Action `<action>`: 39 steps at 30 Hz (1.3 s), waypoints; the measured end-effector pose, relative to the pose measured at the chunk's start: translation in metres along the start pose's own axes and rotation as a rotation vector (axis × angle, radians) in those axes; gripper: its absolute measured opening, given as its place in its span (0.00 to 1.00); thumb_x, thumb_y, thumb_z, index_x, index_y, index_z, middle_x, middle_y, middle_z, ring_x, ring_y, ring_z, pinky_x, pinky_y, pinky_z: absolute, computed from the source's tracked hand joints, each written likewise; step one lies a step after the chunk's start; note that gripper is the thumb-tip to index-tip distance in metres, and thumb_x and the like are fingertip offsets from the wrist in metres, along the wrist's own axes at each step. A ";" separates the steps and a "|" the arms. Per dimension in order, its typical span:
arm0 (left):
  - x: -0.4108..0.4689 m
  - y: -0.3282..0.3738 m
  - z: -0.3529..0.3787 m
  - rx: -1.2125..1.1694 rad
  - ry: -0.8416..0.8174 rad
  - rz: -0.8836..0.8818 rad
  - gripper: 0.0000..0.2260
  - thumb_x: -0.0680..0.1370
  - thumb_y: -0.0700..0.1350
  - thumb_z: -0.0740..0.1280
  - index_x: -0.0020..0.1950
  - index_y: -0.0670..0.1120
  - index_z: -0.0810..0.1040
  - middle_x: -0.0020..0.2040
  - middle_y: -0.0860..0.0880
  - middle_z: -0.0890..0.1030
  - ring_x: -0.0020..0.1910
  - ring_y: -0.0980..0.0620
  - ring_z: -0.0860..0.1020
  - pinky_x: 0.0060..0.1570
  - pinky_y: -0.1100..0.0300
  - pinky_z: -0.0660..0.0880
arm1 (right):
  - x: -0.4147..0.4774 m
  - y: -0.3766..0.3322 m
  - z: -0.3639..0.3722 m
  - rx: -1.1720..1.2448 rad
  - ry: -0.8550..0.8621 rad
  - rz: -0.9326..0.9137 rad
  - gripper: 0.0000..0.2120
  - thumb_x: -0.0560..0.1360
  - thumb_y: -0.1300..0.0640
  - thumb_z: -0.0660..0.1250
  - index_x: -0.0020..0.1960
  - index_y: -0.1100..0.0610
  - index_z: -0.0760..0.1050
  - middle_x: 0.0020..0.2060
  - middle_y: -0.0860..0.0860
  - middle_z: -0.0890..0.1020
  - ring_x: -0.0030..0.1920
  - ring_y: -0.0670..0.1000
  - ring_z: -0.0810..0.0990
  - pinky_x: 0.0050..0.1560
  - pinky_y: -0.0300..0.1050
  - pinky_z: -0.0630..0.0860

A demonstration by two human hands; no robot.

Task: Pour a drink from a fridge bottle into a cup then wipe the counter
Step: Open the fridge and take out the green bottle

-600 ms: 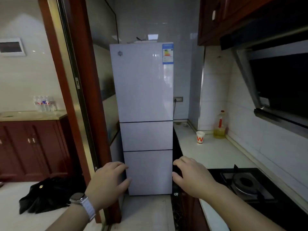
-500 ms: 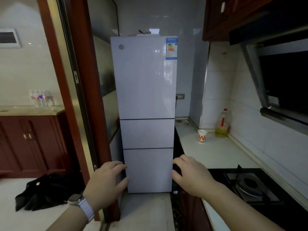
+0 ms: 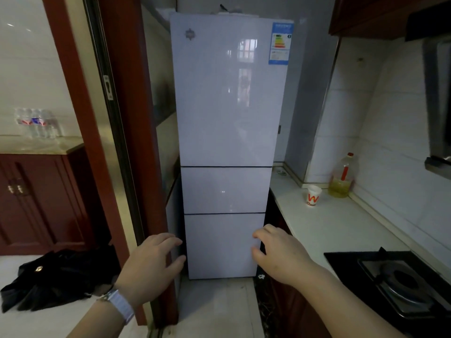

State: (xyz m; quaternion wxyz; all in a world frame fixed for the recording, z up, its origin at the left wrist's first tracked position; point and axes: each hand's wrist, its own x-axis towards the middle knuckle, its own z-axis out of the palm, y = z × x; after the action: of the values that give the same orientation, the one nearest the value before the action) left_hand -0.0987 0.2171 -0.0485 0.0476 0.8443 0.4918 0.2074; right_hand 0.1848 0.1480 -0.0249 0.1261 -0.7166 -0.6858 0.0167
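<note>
Both hands, left (image 3: 152,265) and right (image 3: 280,254), are held open and empty before the shut fridge (image 3: 227,106), apparently to open it, the cup (image 3: 313,195) waiting beyond the right.

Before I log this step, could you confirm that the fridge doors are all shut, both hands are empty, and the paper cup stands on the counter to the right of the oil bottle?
One detail is off: the head view shows the cup to the left of the oil bottle, not the right. The rest holds: the fridge doors are shut, and the left hand and right hand are empty, with the cup on the counter.

Head camera looks forward-down, facing the fridge (image 3: 225,142)
</note>
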 end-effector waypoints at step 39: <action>0.421 -0.044 0.071 -0.015 -0.008 -0.225 0.21 0.75 0.55 0.68 0.66 0.48 0.77 0.64 0.52 0.76 0.62 0.50 0.74 0.61 0.61 0.68 | 0.447 0.134 -0.024 -0.045 0.012 -0.373 0.17 0.79 0.46 0.57 0.62 0.55 0.72 0.56 0.51 0.73 0.57 0.55 0.73 0.55 0.53 0.74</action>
State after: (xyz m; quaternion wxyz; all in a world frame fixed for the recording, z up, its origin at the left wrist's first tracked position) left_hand 0.0746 0.6067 0.0024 0.0788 0.7843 0.5816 0.2009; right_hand 0.3466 0.5821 0.0380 0.1149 -0.5796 -0.8063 -0.0266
